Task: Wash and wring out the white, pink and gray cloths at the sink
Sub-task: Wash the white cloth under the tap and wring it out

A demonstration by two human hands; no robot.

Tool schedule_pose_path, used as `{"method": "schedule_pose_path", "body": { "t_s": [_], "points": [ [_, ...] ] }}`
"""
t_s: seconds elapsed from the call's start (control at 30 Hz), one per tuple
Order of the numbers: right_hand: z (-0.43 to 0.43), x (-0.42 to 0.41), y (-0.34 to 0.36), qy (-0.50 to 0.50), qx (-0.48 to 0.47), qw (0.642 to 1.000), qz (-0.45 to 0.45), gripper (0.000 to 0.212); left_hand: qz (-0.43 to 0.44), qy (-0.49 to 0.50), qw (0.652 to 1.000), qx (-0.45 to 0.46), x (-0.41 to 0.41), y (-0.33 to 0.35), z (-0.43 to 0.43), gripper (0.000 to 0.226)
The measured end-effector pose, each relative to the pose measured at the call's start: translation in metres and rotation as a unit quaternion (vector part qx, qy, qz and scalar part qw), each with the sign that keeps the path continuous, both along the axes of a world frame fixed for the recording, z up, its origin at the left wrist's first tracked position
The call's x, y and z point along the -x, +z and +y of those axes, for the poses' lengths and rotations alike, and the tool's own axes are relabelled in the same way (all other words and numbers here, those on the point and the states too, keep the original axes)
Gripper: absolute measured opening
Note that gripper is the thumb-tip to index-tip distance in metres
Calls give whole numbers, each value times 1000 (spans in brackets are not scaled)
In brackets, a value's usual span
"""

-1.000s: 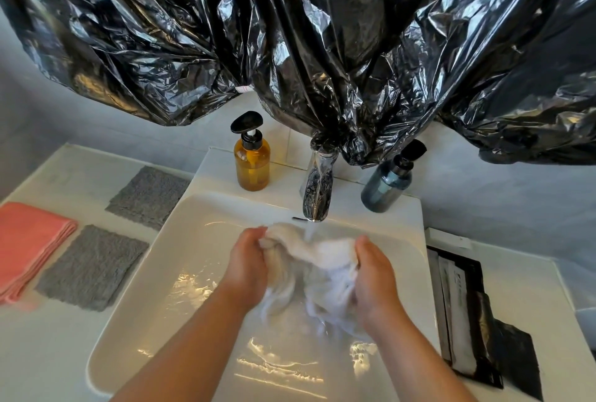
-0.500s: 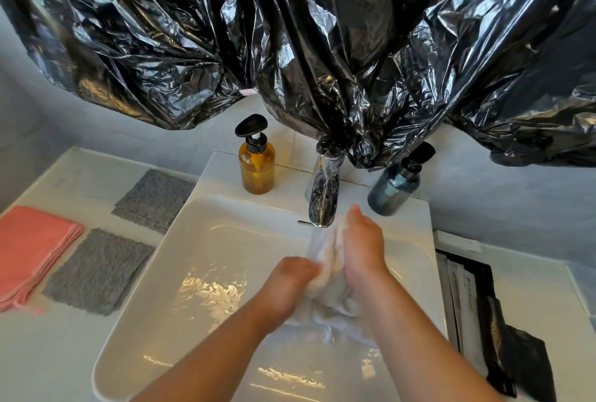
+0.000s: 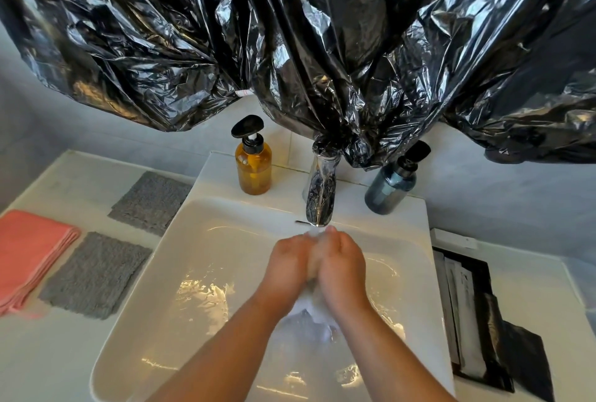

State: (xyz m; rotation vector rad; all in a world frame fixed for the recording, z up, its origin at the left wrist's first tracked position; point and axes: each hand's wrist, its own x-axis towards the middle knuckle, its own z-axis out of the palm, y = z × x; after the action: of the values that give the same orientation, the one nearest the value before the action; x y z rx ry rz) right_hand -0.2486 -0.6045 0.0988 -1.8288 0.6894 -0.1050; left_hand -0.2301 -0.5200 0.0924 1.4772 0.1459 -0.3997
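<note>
My left hand and my right hand press together over the white sink, just below the chrome tap. Between the palms they squeeze the wet white cloth; only a strip shows between the hands and a tail hangs below the wrists. Most of the cloth is hidden by the hands. A folded pink cloth lies on the counter at far left. Two gray cloths lie beside it, one near and one farther back.
An amber pump bottle stands left of the tap and a blue-gray pump bottle right of it. Black plastic sheeting hangs above the sink. Dark packets lie on the counter at right. Water pools in the basin.
The hands went from holding the cloth spread apart to closing palm against palm under the tap. The cloth is now bunched and mostly hidden between them.
</note>
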Motion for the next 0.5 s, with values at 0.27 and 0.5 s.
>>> {"method": "schedule_pose_path", "body": {
  "t_s": [0.27, 0.5],
  "points": [
    [-36, -27, 15, -10, -93, 996, -1, 35, 71, 24, 992, 97, 8, 1, 25, 36],
    [-10, 11, 10, 31, -60, 998, -8, 37, 61, -20, 992, 106, 6, 7, 10, 45]
  ]
}}
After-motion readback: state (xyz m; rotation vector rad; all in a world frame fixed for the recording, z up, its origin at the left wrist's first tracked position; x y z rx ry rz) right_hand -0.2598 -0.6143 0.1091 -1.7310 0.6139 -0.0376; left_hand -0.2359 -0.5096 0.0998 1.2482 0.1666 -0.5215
